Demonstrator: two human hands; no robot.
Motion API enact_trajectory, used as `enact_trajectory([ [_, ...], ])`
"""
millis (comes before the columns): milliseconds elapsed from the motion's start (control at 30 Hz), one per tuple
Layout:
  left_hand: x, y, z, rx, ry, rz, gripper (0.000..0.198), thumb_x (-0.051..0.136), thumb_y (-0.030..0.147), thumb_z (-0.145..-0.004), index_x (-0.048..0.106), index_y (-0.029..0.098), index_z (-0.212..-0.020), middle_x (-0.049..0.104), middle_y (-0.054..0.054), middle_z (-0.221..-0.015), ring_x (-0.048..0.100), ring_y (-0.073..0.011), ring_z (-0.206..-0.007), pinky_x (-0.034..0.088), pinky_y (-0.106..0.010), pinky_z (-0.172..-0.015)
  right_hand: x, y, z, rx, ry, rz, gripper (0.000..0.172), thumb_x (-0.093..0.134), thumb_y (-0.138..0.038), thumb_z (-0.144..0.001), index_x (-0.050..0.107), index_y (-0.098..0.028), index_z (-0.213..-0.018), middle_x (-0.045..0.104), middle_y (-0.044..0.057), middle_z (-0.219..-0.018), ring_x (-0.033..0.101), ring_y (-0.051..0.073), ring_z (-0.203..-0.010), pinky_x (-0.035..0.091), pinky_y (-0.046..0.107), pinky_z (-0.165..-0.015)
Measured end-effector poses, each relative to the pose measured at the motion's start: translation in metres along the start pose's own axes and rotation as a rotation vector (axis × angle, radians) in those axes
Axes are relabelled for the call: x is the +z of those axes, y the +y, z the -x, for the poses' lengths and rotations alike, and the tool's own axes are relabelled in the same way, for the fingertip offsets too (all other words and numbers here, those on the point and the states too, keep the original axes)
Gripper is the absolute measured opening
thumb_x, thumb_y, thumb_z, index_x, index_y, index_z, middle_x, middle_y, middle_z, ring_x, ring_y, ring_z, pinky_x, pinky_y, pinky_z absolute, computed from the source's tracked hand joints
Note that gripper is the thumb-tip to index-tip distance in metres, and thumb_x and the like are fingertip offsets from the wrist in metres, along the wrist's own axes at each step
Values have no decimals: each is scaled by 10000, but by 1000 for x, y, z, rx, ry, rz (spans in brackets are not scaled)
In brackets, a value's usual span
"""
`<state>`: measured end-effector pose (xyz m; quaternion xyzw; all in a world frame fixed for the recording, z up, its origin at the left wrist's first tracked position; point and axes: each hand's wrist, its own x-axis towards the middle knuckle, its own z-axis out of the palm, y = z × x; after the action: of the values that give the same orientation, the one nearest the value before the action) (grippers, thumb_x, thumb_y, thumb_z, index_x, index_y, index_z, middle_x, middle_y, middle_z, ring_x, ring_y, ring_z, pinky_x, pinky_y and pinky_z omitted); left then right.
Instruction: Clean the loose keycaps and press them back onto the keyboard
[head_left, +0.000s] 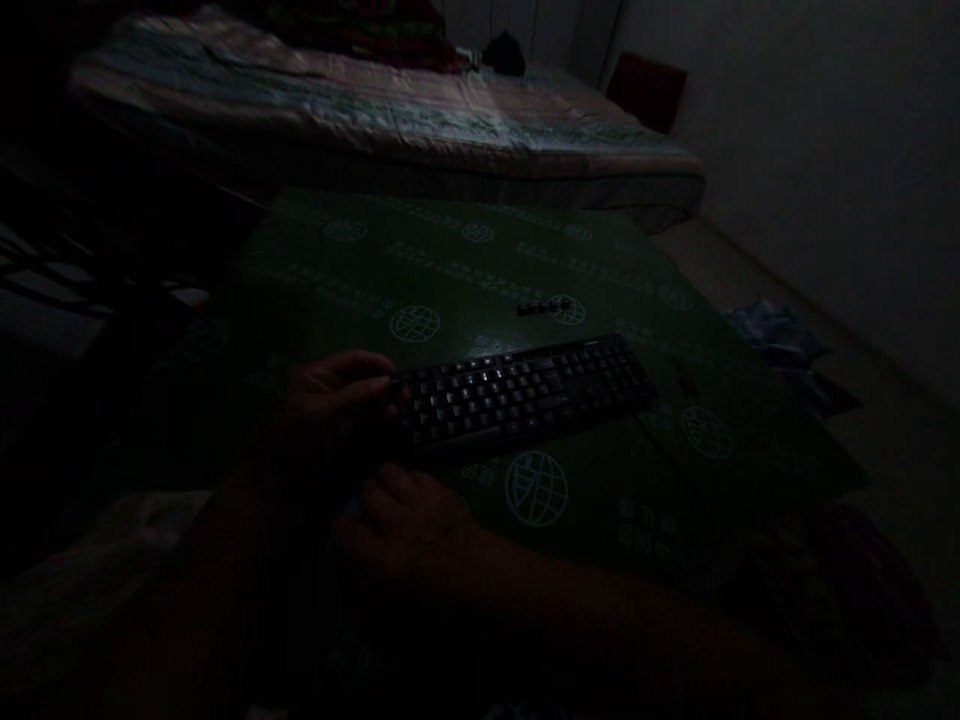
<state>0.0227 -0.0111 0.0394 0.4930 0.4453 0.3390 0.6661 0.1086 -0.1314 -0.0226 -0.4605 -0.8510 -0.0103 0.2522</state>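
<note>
The room is very dark. A black keyboard [525, 395] lies slanted on a green sheet [450, 270] printed with pale globe marks. My left hand [330, 400] rests at the keyboard's left end, fingers curled against its edge. My right hand [409, 525] sits just below the keyboard's near left corner, fingers bent under; I cannot make out anything in it. A short row of small dark pieces [541, 307], perhaps loose keycaps, lies on the sheet beyond the keyboard.
A bed [390, 120] with a pale patterned cover stretches across the back. A dark red object [646, 90] stands by the wall at the back right. Crumpled cloth [776, 335] lies on the floor to the right. A thin cable [660, 440] runs from the keyboard.
</note>
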Motion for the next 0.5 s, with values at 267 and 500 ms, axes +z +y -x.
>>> enact_trajectory([
  [267, 4, -3, 4, -72, -75, -3, 220, 736, 167, -594, 619, 158, -780, 688, -11, -603, 615, -130, -485, 485, -193, -445, -23, 12, 1, 33, 95, -135, 321, 400, -404, -885, 604, -162, -940, 590, 90, -920, 496, 203, -919, 420, 335, -779],
  [500, -3, -10, -3, -105, -199, -30, 235, 756, 179, -582, 646, 166, -789, 673, 1, -604, 618, -141, -505, 497, -215, -471, -43, 55, -14, 320, 167, -117, 245, 404, -264, -904, 597, -151, -1005, 599, 82, -885, 516, 186, -904, 410, 312, -792],
])
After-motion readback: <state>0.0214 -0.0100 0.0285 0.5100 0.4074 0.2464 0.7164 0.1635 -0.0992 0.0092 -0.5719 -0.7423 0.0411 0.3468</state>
